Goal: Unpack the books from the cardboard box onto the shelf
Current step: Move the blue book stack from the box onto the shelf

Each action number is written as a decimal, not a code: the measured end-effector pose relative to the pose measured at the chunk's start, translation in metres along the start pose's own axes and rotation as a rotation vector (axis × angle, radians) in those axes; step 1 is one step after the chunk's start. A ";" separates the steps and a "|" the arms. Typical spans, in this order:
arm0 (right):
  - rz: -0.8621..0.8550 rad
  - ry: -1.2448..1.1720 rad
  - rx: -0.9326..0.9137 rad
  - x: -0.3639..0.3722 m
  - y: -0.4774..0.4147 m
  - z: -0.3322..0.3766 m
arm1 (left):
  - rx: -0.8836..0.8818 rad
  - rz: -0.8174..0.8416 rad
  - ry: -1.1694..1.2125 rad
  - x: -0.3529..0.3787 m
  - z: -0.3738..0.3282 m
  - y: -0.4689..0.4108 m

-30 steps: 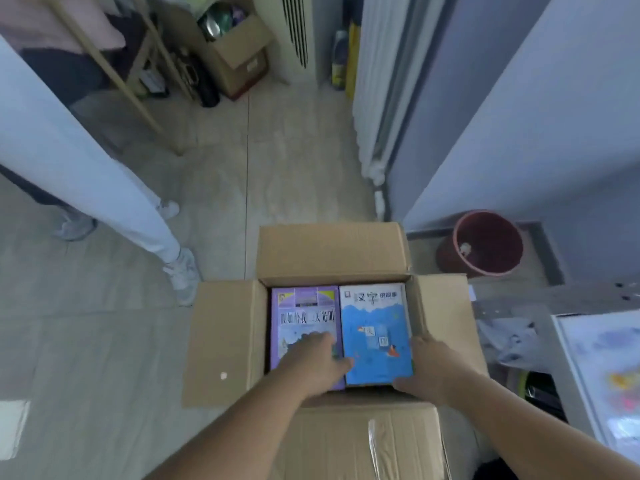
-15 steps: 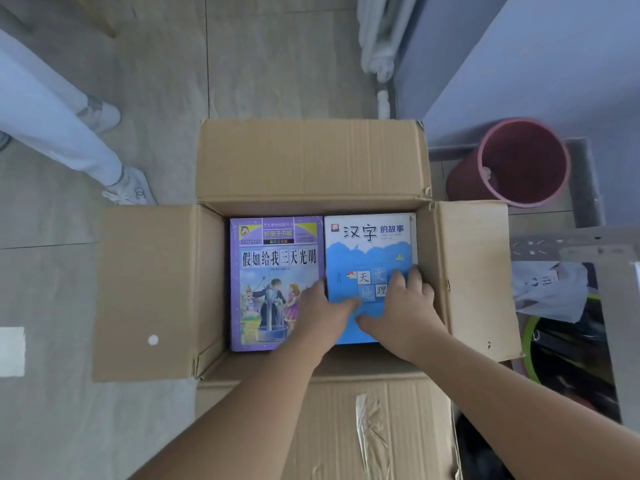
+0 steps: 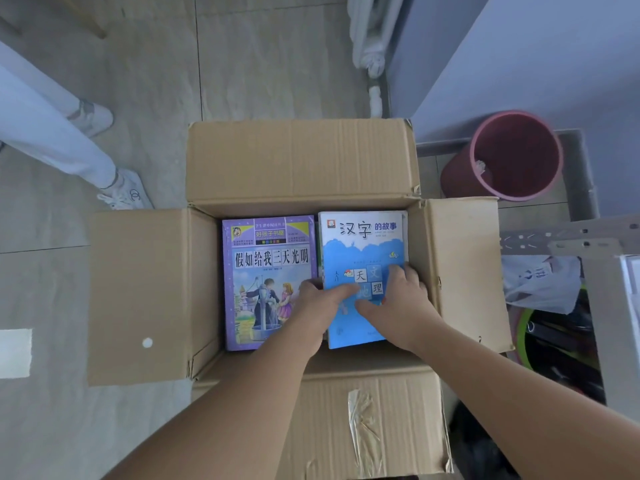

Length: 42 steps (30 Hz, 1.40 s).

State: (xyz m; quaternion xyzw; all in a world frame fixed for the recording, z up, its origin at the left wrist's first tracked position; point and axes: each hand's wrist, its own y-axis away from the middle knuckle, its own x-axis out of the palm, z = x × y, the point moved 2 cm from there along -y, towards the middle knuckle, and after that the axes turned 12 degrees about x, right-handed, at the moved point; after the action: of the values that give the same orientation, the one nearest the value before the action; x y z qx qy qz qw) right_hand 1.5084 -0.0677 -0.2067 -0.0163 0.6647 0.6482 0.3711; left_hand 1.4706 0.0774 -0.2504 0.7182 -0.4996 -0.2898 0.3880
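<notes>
An open cardboard box (image 3: 301,164) stands on the floor with all flaps folded out. Two stacks of books lie flat inside. A purple book (image 3: 266,258) tops the left stack and a blue book (image 3: 363,247) tops the right one. My left hand (image 3: 320,306) grips the blue book's left edge, thumb on the cover, fingers tucked into the gap between the stacks. My right hand (image 3: 398,306) lies on the blue cover with its fingers curled over the right edge. The blue book's near end is slightly raised.
A dark red bin (image 3: 512,157) stands right of the box by the wall. A grey metal shelf frame (image 3: 568,240) and a white plastic bag (image 3: 540,282) are at the right edge. Another person's legs and white shoes (image 3: 121,192) are at the left.
My head has dropped closer over the box. Both hands moved from the near edges of the books onto the blue book, and my left fingers slid into the gap at its left edge.
</notes>
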 end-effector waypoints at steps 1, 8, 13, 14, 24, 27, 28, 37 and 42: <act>-0.008 -0.015 0.000 -0.002 0.000 -0.001 | -0.001 -0.002 0.036 0.004 0.001 0.001; -0.013 -0.106 -0.018 -0.011 -0.001 -0.005 | 0.076 0.133 0.008 0.000 -0.008 0.006; -0.083 -0.337 0.033 -0.009 0.012 0.002 | 0.107 0.204 0.023 -0.039 -0.032 0.029; -0.040 -0.400 0.054 -0.009 0.016 0.007 | 0.101 0.233 0.031 -0.048 -0.038 0.037; 0.345 -0.974 -0.157 -0.089 0.109 0.059 | 0.330 0.319 0.019 -0.075 -0.156 0.137; 0.329 -1.038 -0.312 -0.140 0.159 0.087 | 0.471 0.283 -0.002 -0.072 -0.216 0.179; 0.312 -1.045 -0.380 -0.158 0.177 0.094 | 0.521 0.282 -0.010 -0.071 -0.235 0.195; 0.057 -1.090 -0.631 -0.289 0.313 0.102 | 0.844 0.450 -0.016 -0.030 -0.366 0.332; -0.099 -1.119 -0.706 -0.337 0.380 0.058 | 0.969 0.623 -0.059 0.012 -0.393 0.395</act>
State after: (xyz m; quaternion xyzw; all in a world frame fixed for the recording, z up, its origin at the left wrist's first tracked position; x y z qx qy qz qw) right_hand 1.5884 -0.1110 0.2962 0.1717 0.1178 0.7199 0.6622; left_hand 1.5957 0.0928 0.2919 0.6244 -0.7741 0.0802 0.0677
